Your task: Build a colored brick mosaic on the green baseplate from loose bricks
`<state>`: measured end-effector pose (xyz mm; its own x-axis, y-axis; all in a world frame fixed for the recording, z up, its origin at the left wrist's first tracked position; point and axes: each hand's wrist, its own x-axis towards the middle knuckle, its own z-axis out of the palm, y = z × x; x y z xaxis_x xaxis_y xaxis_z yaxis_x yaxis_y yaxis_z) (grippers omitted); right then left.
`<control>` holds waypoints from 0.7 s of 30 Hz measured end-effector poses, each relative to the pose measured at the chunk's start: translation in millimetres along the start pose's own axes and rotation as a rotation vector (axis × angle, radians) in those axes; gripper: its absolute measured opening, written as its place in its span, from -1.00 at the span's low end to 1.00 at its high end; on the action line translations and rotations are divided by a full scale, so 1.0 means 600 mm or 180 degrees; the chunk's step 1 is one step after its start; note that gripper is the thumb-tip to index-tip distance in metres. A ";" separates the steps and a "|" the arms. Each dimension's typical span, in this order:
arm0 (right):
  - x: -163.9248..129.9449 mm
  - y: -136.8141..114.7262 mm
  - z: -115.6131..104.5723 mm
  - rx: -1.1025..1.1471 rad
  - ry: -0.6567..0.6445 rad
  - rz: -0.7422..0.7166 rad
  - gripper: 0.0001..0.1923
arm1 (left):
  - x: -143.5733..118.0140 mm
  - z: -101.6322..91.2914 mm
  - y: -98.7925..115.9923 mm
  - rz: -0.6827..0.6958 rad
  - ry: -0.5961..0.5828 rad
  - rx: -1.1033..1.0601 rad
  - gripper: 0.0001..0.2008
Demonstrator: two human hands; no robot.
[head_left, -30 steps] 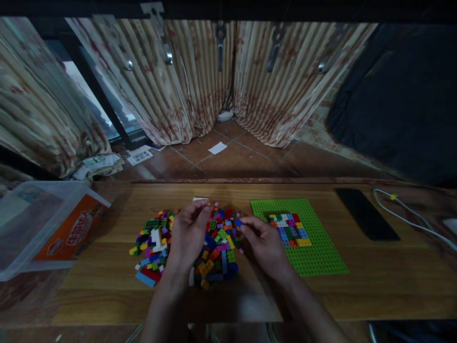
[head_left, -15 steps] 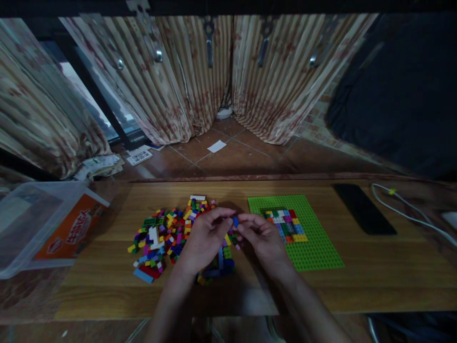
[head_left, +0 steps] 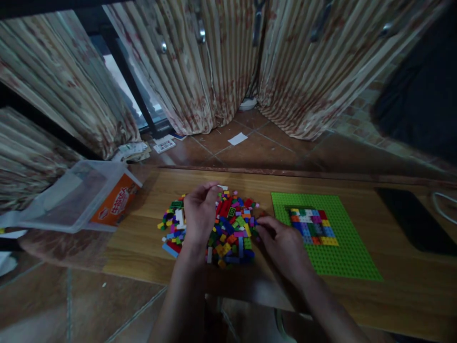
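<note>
Pile of small coloured bricks (head_left: pixel 221 228) lies on wooden table (head_left: pixel 392 281), left of green baseplate (head_left: pixel 342 252). Left hand (head_left: pixel 200 216) is over the pile, fingers curled with tips pinched together near its far edge; whether a brick is held, cannot tell. Right hand (head_left: pixel 282 243) rests at the pile's right edge, fingers bent onto bricks; grasp unclear. Baseplate carries a patch of mixed bricks (head_left: pixel 312 226). Clear plastic tub (head_left: pixel 78 195) at table's left end; dark phone (head_left: pixel 414 219) at right.

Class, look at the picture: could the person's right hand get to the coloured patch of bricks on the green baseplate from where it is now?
Probably yes. The right hand rests on the table beside the brick pile, close to the green baseplate, and nothing lies between it and the coloured patch.
</note>
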<state>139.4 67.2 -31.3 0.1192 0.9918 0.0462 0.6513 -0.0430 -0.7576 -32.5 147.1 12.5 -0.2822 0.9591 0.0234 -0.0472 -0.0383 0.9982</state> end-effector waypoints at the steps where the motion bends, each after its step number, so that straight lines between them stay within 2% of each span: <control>1: 0.000 0.000 0.001 0.0049 0.0012 -0.0045 -0.82 | -0.001 0.000 0.000 0.0020 -0.0011 -0.0030 -0.87; 7: -0.002 -0.016 0.021 0.0307 0.0148 -0.0591 -0.83 | 0.003 -0.009 -0.005 0.0052 -0.0004 -0.0111 -0.87; 11: -0.002 -0.038 0.054 -0.0031 0.0186 -0.0969 -0.81 | 0.004 -0.013 -0.004 0.0005 -0.0077 -0.0084 -0.84; 15: 0.001 -0.053 0.083 -0.0619 0.0261 -0.0968 -0.74 | 0.000 -0.013 0.006 -0.0071 -0.0052 0.0065 -0.84; 21: 0.006 -0.062 0.092 -0.0783 0.0092 -0.0803 -0.75 | 0.000 -0.017 0.011 -0.0032 0.0008 0.0082 -0.85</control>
<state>74.3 79.3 -38.9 -0.0496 0.9712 0.2328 0.8236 0.1716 -0.5406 -42.4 144.2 18.8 -0.2842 0.9587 0.0133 -0.0255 -0.0214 0.9994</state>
